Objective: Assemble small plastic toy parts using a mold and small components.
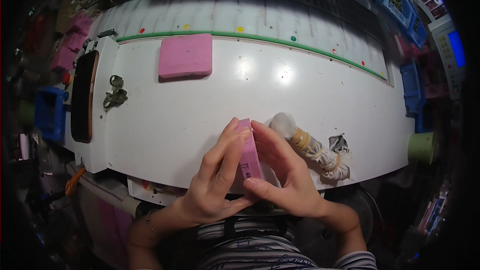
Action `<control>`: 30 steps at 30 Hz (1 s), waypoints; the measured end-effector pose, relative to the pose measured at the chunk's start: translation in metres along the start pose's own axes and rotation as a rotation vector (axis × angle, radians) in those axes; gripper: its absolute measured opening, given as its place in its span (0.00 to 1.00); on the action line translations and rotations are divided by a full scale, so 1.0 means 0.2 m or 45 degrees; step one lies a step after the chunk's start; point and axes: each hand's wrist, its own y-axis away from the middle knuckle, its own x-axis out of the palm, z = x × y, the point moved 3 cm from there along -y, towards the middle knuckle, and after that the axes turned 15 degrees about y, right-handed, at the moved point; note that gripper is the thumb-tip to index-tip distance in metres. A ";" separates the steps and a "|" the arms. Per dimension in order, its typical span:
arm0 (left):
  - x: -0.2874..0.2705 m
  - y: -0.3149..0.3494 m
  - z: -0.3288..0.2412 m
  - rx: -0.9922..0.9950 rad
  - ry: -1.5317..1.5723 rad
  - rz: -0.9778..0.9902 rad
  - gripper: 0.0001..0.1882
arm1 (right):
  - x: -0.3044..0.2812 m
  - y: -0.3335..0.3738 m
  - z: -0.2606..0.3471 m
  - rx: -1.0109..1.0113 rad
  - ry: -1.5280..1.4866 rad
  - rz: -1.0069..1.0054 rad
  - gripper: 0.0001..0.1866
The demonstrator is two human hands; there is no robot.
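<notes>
1. While the hands were drawn together near the table's close edge, they shared a grip on a narrow pink block (249, 157), the left hand (210, 185) on its left side and the right hand (292, 185) on its right.
2. Its long axis ran away from the person, the far end leaning slightly left, with a narrow, dark-marked face upward.
3. Neither hand was clearly nearer: left fingertips lay over the far end, while the right thumb met the near end and the right forefinger reached the far right corner.
4. Beyond the hands, to their left, a wider pink block (185, 55) lay on the white table (165, 115); just right of them was a banded bundle (320, 152).
5. The block's underside was hidden, the fingers covered much of its left side, and whether it touched the table could not be told.
</notes>
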 end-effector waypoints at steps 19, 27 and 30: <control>-0.04 -0.10 -0.08 -0.238 -0.021 -0.020 0.40 | -0.03 0.02 0.05 -0.177 0.138 0.088 0.44; -0.08 -0.06 -0.06 -0.400 0.217 -0.080 0.39 | -0.08 -0.01 0.06 -0.029 -0.149 0.333 0.42; -0.08 -0.02 0.00 -0.454 0.424 -0.123 0.39 | -0.12 0.01 0.00 0.050 -0.458 0.209 0.40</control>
